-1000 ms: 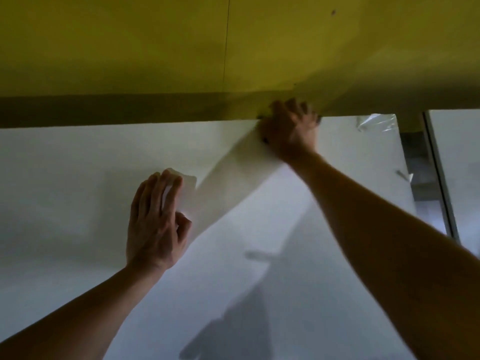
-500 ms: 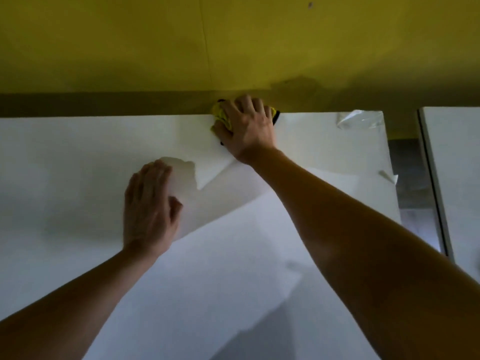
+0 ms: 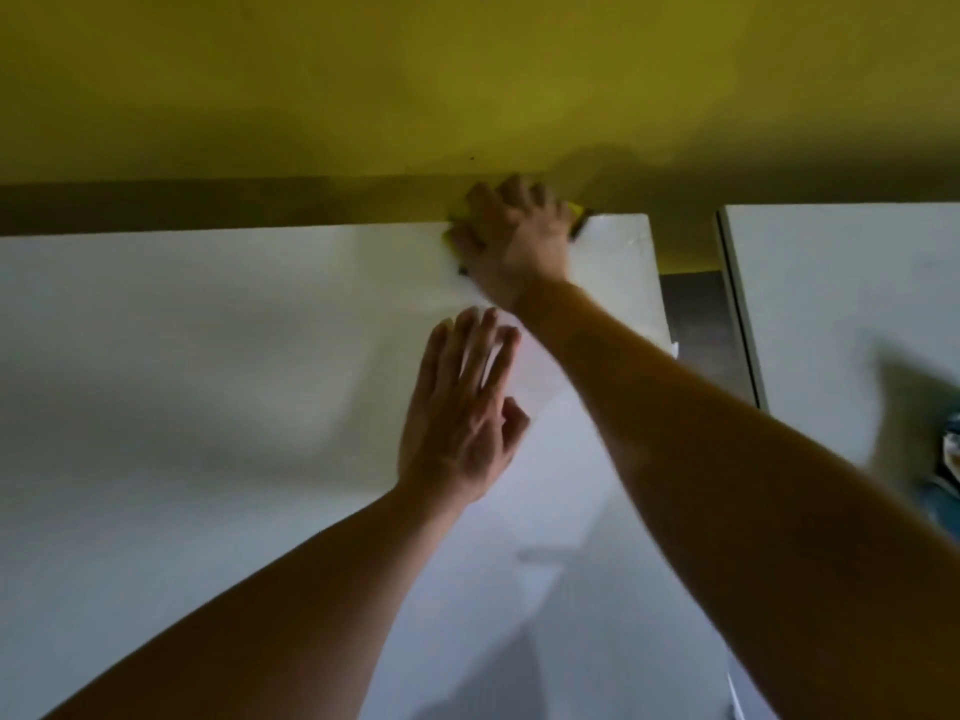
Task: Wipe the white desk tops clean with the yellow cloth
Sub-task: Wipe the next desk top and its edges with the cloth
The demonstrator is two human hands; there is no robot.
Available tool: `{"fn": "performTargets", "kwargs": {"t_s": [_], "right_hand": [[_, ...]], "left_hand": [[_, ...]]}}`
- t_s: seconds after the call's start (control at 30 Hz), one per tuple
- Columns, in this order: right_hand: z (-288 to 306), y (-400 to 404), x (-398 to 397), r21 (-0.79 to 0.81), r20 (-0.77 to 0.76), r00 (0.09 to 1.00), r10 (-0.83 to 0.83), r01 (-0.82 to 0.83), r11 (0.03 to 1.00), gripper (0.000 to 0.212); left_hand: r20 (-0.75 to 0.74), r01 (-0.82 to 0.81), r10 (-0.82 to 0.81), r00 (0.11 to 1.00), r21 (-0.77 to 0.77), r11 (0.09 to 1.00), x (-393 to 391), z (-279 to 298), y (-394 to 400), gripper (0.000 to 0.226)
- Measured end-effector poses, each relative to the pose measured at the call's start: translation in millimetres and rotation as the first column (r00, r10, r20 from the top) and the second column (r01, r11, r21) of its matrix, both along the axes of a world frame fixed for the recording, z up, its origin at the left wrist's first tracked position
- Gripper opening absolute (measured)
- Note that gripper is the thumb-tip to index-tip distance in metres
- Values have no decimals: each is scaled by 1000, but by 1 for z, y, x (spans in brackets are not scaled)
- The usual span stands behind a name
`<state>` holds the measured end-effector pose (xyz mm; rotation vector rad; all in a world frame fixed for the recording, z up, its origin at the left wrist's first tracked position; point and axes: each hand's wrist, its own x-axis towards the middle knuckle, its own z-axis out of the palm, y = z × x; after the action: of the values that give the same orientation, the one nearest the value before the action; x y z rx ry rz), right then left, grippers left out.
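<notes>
Two white tables stood side by side against one yellow wall (image 3: 363,85), parted by a narrow dark gap (image 3: 701,324): the large table (image 3: 182,381) filled most of the view, and only the left part of the second table (image 3: 831,304) showed at the right. Two bare hands reached over the large table. The right hand (image 3: 514,236) lay at its far edge, close to the far right corner, with its fingers (image 3: 524,192) curled down over the one yellow cloth (image 3: 453,232), pressing it to the surface; only small yellow bits of the cloth showed, one at the left of the hand and one at the right by the wall. The left hand (image 3: 460,413) lay nearer, just below the right wrist, its four fingers (image 3: 470,350) straight and a little spread, pointing toward the wall, the thumb bent in at the side; it grasped nothing, and whether the palm touched the table could not be told. One blurred blue thing (image 3: 948,459) showed at the right edge, on the second table.
</notes>
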<state>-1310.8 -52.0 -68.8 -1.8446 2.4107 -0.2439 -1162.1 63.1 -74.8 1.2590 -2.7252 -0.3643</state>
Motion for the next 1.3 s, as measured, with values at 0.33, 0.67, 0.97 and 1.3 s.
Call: {"fn": "performTargets", "kwargs": {"t_s": [0.33, 0.67, 0.97, 1.3], "right_hand": [[7, 3, -85, 102, 39, 999, 32, -36, 994, 47], [3, 23, -103, 5, -5, 989, -151, 151, 989, 47], [4, 47, -142, 51, 91, 962, -259, 255, 966, 45], [48, 163, -117, -73, 317, 818, -480, 526, 847, 48]], "left_hand": [[-58, -17, 12, 998, -85, 996, -4, -11, 2, 70], [-56, -34, 27, 998, -123, 992, -6, -10, 2, 67], [-69, -26, 17, 998, -129, 991, -6, -12, 2, 67], [-63, 3, -10, 998, -104, 995, -3, -11, 1, 67]]}}
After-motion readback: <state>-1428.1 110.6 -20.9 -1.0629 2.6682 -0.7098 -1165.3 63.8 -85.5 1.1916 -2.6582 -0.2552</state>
